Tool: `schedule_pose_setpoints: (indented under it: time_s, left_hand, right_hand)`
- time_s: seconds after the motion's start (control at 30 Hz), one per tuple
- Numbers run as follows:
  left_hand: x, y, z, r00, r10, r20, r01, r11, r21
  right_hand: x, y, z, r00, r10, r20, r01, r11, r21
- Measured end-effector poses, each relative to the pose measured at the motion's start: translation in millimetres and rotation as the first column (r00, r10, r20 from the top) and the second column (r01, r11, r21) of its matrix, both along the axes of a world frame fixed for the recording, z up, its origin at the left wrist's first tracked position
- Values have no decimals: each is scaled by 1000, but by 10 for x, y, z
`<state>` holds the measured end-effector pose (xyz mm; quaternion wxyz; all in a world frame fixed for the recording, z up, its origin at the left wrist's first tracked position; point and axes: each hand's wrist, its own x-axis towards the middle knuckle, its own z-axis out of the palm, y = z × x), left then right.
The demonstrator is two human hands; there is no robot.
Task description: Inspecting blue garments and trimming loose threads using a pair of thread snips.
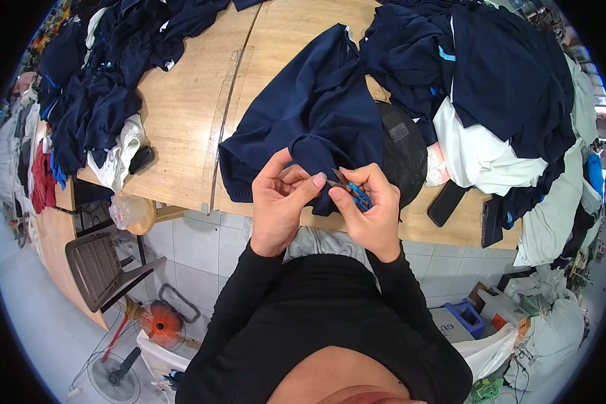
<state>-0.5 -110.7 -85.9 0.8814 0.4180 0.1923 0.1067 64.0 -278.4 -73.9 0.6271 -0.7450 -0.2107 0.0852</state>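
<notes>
Both hands met at the near edge of a wooden table (188,128), over the hanging corner of a navy garment (316,108). That garment lay spread across the tabletop straight ahead of the person, its lower fold drooping over the table edge right between the two hands. The left hand (279,202) was closed on that fold, thumb and fingers pinching the dark cloth and holding it up. The right hand (370,209) was curled around a small thread snipper with blue handles (355,192), its metal tip pointing at the pinched cloth just beside the left thumb. Behind the garment sat a black mesh cap (404,151), partly covered by it. Piles of navy and white clothing (491,94) lay to the right, more navy pieces (94,87) at the far left. A black phone (447,203) rested near the table's edge, right of the hands.
</notes>
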Motion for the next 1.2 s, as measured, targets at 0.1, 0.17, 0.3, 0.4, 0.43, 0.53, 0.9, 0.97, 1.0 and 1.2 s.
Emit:
schedule_pose_setpoints:
  time_s: [0.1,0.17,0.3,0.4,0.43,0.53,0.9,0.97,1.0,1.2]
  left_hand:
    - [5,-15,-10,1000,19,-2,-19,999,29]
    - [-2,-6,-37,1000,15,9,-15,999,52]
    - [12,-7,-1,1000,6,13,-7,997,73]
    - [23,5,21,1000,-3,0,3,996,90]
    - [13,23,-25,1000,-10,16,9,996,91]
    - [12,33,-24,1000,-9,23,8,999,31]
    - [17,22,13,998,54,-10,-54,997,-57]
    - [17,21,11,999,47,-6,-47,999,-4]
    - [12,27,0,999,46,-7,-47,999,-4]
    - [7,22,-11,999,31,-16,-29,992,124]
  right_hand:
    - [5,-8,-36,1000,12,-21,-12,1000,12]
    - [-3,-12,-66,1000,12,-23,-11,1000,21]
    - [-12,-7,-73,998,5,-57,-2,998,57]
    - [14,11,-99,984,27,-175,-3,991,132]
    - [17,12,-105,984,26,-176,-2,991,131]
    - [19,19,-123,970,54,-239,-3,978,208]
    - [-64,69,-7,968,-122,218,154,979,-135]
    - [-63,63,-2,969,-123,213,155,978,-142]
    - [-65,58,1,971,-120,207,153,977,-150]
    - [-26,61,-24,971,-77,225,110,984,-141]
